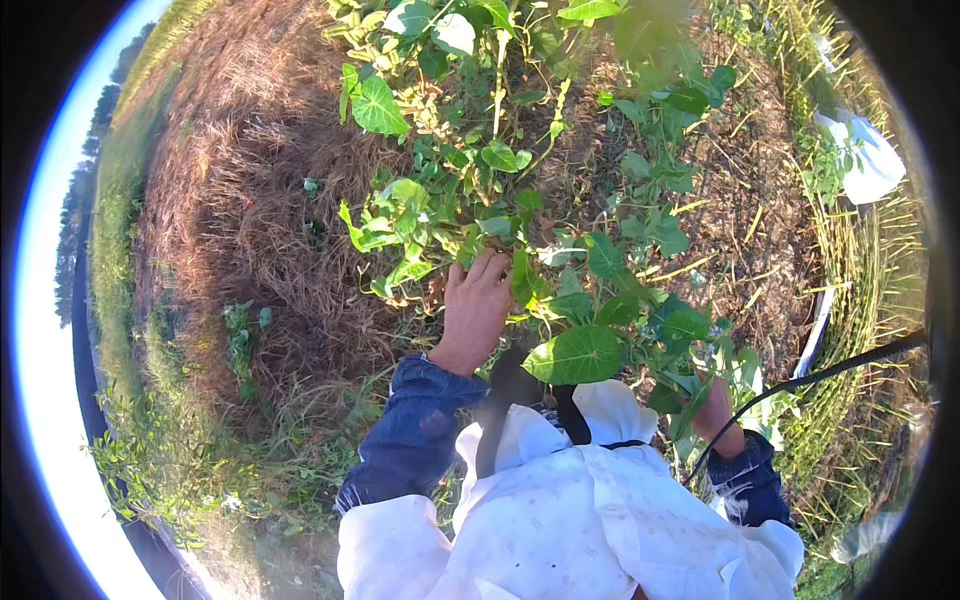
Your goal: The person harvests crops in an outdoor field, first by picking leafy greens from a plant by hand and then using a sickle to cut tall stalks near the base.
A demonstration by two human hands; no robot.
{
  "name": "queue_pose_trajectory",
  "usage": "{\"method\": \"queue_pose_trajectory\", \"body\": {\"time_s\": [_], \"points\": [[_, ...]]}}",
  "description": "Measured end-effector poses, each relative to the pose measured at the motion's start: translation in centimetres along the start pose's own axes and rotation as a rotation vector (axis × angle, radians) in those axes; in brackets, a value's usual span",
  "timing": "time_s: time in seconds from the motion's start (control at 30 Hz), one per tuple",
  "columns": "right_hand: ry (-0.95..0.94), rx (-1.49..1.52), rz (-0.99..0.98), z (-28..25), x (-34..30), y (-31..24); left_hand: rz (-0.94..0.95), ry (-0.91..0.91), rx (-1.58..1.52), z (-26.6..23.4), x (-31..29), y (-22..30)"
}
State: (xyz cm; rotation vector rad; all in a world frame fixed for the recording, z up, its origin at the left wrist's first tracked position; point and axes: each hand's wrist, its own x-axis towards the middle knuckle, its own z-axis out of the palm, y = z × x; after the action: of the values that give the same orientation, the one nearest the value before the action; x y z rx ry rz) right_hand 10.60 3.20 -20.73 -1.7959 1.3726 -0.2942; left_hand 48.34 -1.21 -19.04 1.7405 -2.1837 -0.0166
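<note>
My left hand (474, 312) reaches into a leafy green vine (405, 215), its fingers bent and close together among the stems. Leaves hide the fingertips, so the exact stem between them does not show. At the right, my right hand (716, 408) is closed around a bunch of leafy stems (683, 372), and those leaves cover most of its fingers. One broad, pale-veined leaf (577, 355) hangs between the two hands, close to my chest. Blue sleeves cover both forearms.
Dry brown straw (280, 200) lies thick at the left. Cut yellowish stalks and more vines cover the ground at right, with a white plastic bag (870, 165) beyond them. A black cord (820, 375) runs from my chest toward the right edge.
</note>
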Motion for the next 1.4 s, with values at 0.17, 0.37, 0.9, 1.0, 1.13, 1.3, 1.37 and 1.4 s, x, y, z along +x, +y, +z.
{"method": "queue_pose_trajectory", "body": {"time_s": [0.17, 0.37, 0.9, 1.0, 1.13, 1.3, 1.37, 1.4], "points": [[0.019, -0.195, 0.045, 2.4, -3.4, 1.8, -0.507, 0.296, -0.885, -5.2, -2.1, -4.3], [-0.059, -0.047, -0.199, 3.5, -5.2, -3.5, -0.707, 0.454, -1.042, -10.6, -6.9, -7.6], [-0.079, -0.166, -0.098, 11.0, -10.1, -6.2, -1.144, 0.11, -1.234, -20.2, -17.6, -6.2], [-0.08, -0.171, -0.078, 12.0, -11.1, -6.1, -0.948, 0.278, -1.043, -28.5, -19.7, -4.3], [-0.047, -0.175, -0.101, 12.2, -9.8, -5.6, -1.155, 0.387, -0.93, -36.6, -29.0, -8.0], [-0.04, -0.218, -0.155, 12.1, -8.8, -6.8, -1.118, 0.088, -0.235, -30.6, -38.0, -15.0], [-0.024, -0.232, -0.135, 12.2, -9.9, -7.6, -0.906, -0.072, 0.276, -25.5, -35.9, -15.8], [-0.013, -0.235, -0.111, 12.3, -10.6, -8.2, -0.78, -0.15, 0.53, -23.3, -34.1, -16.0]]}}
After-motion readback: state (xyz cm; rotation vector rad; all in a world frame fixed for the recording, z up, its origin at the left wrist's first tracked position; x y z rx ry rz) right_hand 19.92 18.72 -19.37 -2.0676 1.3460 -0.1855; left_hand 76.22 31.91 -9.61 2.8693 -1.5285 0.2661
